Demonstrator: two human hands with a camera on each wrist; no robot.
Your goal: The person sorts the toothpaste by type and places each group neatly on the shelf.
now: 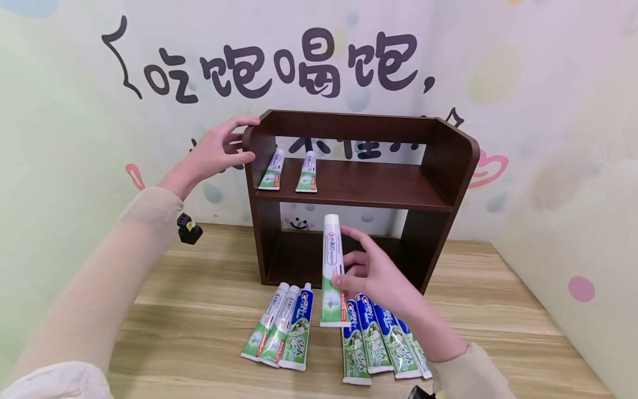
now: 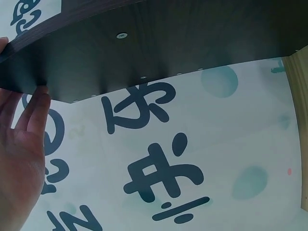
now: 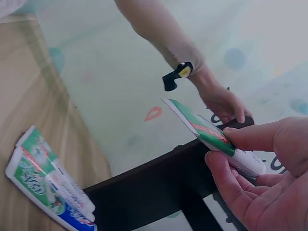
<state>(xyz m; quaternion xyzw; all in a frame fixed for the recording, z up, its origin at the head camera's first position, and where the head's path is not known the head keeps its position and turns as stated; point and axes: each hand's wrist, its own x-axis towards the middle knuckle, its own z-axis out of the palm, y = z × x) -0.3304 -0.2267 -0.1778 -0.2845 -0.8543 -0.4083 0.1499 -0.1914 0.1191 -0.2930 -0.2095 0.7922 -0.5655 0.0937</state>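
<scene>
In the head view my right hand (image 1: 371, 271) holds a white-and-green toothpaste tube (image 1: 331, 277) upright, cap at the top, in front of the shelf's lower opening. The right wrist view shows thumb and fingers pinching this tube (image 3: 207, 132) around its middle. My left hand (image 1: 221, 147) grips the upper left side panel of a dark brown two-tier shelf (image 1: 349, 123); its thumb lies at the front edge and fingers reach the back edge. On the upper tier, two white-and-green tubes (image 1: 271, 172) lean back, caps up, one near the left wall and the other (image 1: 307, 173) to its right.
On the wooden table (image 1: 199, 327), two white-and-green tubes (image 1: 269, 321) and one blue-and-green tube (image 1: 299, 332) lie left of the held tube. Several blue-and-green Crest tubes (image 1: 374, 338) lie to the right, partly under my right forearm. A printed wall cloth (image 1: 279, 33) hangs behind.
</scene>
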